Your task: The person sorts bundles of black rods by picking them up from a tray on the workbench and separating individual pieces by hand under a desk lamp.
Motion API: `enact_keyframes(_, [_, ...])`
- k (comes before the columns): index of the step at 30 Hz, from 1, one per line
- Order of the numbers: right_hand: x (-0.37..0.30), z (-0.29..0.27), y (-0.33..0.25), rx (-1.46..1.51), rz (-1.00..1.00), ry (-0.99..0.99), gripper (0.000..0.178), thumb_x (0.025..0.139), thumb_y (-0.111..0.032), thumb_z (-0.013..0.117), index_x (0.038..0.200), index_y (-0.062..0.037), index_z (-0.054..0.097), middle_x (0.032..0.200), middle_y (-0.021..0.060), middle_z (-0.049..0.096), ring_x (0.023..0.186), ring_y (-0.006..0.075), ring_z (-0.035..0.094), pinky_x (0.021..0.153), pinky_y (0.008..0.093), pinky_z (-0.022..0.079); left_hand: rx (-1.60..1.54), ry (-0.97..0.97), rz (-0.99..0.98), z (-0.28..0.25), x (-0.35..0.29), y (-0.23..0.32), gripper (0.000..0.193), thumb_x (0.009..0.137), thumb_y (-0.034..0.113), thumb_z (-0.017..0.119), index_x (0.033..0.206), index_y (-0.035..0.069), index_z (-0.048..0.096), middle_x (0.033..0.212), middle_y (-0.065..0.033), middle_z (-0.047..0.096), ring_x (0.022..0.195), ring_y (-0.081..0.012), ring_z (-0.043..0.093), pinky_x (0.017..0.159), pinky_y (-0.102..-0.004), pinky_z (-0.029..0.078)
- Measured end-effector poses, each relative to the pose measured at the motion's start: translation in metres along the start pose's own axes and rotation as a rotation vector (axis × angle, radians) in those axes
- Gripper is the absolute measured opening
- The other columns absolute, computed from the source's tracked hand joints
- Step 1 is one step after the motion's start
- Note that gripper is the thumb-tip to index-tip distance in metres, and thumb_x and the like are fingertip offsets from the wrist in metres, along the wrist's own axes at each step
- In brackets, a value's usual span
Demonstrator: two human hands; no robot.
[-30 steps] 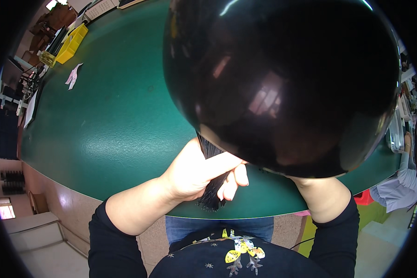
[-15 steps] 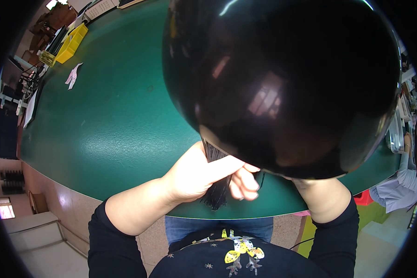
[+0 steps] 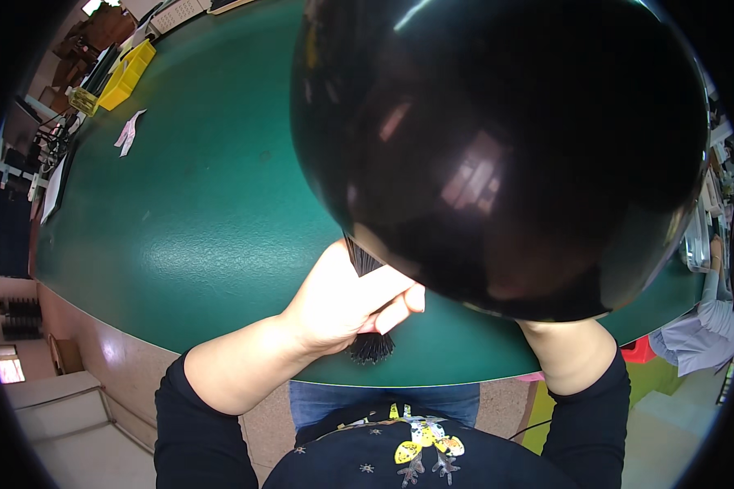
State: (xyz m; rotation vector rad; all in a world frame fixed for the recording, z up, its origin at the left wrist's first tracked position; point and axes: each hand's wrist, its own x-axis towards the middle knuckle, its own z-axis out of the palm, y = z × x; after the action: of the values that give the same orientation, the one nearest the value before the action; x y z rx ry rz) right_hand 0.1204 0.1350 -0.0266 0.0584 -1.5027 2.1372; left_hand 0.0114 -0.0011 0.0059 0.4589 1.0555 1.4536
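Observation:
A large, glossy black rounded thing (image 3: 497, 163), smooth and shiny like a balloon or dome, fills the upper right of the view; I cannot make out its exact kind. Below its lower left edge, my left hand (image 3: 351, 293) is closed round a bundle of thin black strands (image 3: 372, 349). The strands' loose ends stick out beneath the fist, and their upper part runs up toward the black thing. Only the wrist and lower part of my right hand (image 3: 556, 336) show under the black thing's lower right edge; its fingers are hidden behind it.
A green table (image 3: 196, 204) spreads beneath my hands. Pinkish paper strips (image 3: 129, 134) lie at its far left, near a yellow bin (image 3: 127, 75). At the right edge are a clear plastic container (image 3: 696, 240), a grey cloth (image 3: 693, 338) and a red item (image 3: 639, 350).
My left fingers have closed tighter round the strands, which gather into a narrower bunch. The black thing has shifted slightly to the right and down.

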Motion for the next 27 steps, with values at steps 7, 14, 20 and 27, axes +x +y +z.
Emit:
enact_keyframes(7, [-0.004, -0.010, -0.002, -0.191, 0.113, 0.006, 0.048, 0.057, 0.007, 0.064, 0.101, 0.0037, 0.048, 0.097, 0.0111, 0.052, 0.088, 0.0188, 0.051, 0.076, 0.0285, 0.042, -0.018, -0.010, 0.005, 0.001, -0.001, 0.001, 0.022, 0.076, 0.003, 0.044, 0.059, -0.005, 0.053, 0.044, -0.0068, 0.047, 0.032, -0.0077, 0.038, 0.034, -0.0179, 0.030])
enact_keyframes(14, [-0.003, -0.014, 0.006, -0.096, 0.100, -0.069, 0.049, 0.055, 0.009, 0.065, 0.101, 0.0023, 0.049, 0.098, 0.0107, 0.052, 0.088, 0.0184, 0.051, 0.076, 0.0289, 0.042, -0.053, -0.030, -0.011, 0.001, -0.002, 0.001, 0.023, 0.077, 0.005, 0.044, 0.060, -0.006, 0.054, 0.044, -0.0081, 0.048, 0.033, -0.0090, 0.042, 0.035, -0.0178, 0.032])
enact_keyframes(20, [-0.005, -0.008, 0.002, -0.149, 0.060, -0.035, 0.051, 0.053, 0.010, 0.065, 0.101, 0.0019, 0.049, 0.099, 0.0102, 0.052, 0.088, 0.0184, 0.050, 0.077, 0.0292, 0.042, -0.078, -0.066, 0.011, 0.000, -0.002, 0.000, 0.024, 0.078, 0.005, 0.043, 0.060, -0.006, 0.054, 0.046, -0.0087, 0.049, 0.034, -0.0096, 0.044, 0.035, -0.0181, 0.034])
enact_keyframes(27, [-0.004, 0.000, 0.004, -0.069, 0.036, 0.064, 0.051, 0.054, 0.009, 0.065, 0.102, 0.0019, 0.048, 0.099, 0.0101, 0.052, 0.089, 0.0183, 0.050, 0.077, 0.0291, 0.041, -0.035, -0.049, -0.002, 0.000, -0.002, 0.002, 0.024, 0.079, 0.006, 0.043, 0.061, -0.006, 0.054, 0.048, -0.0094, 0.052, 0.036, -0.0107, 0.048, 0.035, -0.0180, 0.036])
